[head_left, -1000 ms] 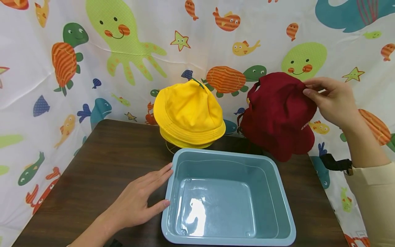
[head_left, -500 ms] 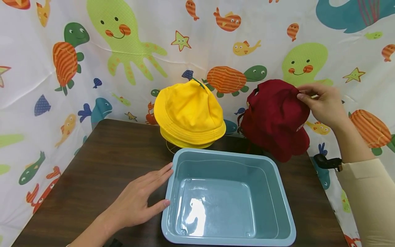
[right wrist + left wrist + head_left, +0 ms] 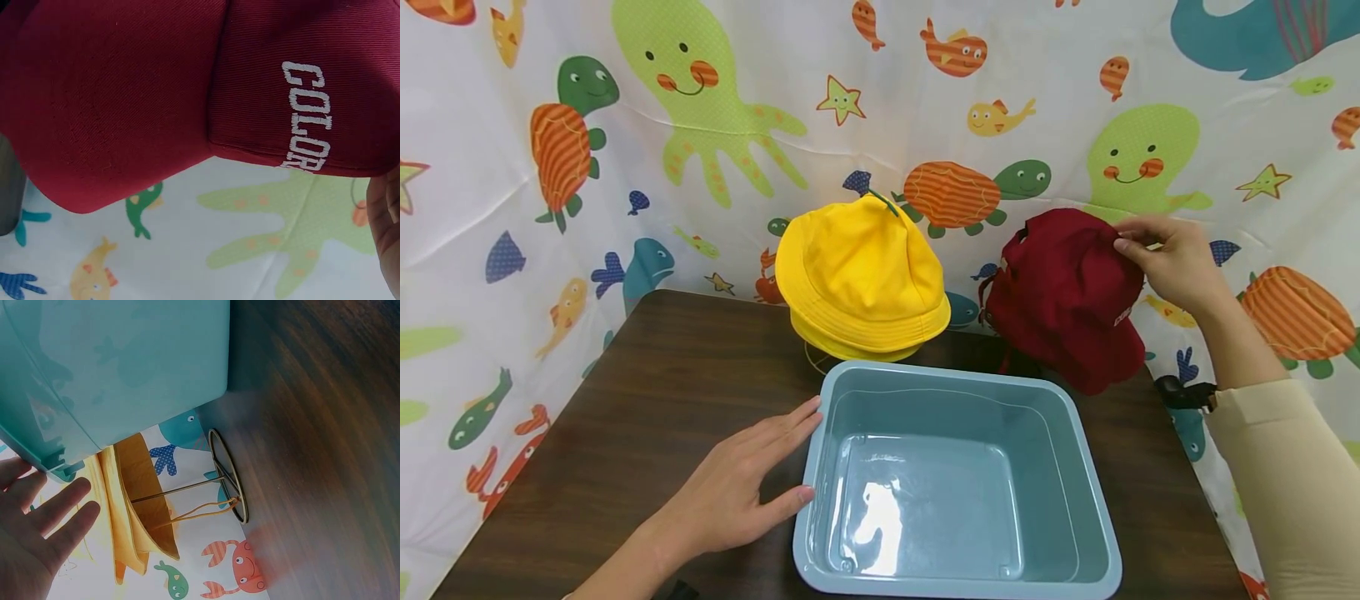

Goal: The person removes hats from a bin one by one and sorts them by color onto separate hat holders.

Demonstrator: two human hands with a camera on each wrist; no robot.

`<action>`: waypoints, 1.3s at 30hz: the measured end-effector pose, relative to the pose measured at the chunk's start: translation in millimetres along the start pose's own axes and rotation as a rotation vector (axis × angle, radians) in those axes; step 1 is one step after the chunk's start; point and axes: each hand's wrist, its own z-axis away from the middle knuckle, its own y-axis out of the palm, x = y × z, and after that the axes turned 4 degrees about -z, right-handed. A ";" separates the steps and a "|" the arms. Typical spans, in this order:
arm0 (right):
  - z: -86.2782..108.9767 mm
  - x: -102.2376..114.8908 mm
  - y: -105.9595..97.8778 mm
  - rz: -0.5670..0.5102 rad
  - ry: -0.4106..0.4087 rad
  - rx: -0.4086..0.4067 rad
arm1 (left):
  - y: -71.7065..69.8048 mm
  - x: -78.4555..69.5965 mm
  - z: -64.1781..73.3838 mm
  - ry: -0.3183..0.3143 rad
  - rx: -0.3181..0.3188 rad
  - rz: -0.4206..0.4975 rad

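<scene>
My right hand (image 3: 1180,260) pinches the top of a dark red baseball cap (image 3: 1067,300) at the table's back right. White letters reading "COLOR" run across the cap's front in the right wrist view, where my fingers (image 3: 382,203) show at the edge. My left hand (image 3: 737,487) lies against the left side of a light blue plastic basin (image 3: 955,374), its fingers extended and touching the rim. Behind the basin a yellow bucket hat (image 3: 865,275) hangs on a thin metal stand (image 3: 181,489). Whatever is under the red cap is hidden.
Dark brown wood tabletop (image 3: 700,367) lies under the basin and stretches to the left. A white curtain (image 3: 737,50) printed with sea animals hangs close behind the table and along both sides.
My right hand has come down and a little left with the red cap, so the cap sits lower. My left hand, the basin and the yellow hat have stayed in place.
</scene>
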 end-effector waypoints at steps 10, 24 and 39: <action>-0.4 -13.5 10.1 0.023 0.040 0.013 | -0.1 -0.3 0.0 -0.002 0.003 -0.001; -0.7 -16.5 27.2 0.000 0.019 0.011 | -0.2 -1.3 0.4 0.003 -0.007 -0.006; 4.3 -18.7 41.9 -0.013 0.009 0.009 | 1.3 -0.9 0.6 0.006 -0.025 -0.009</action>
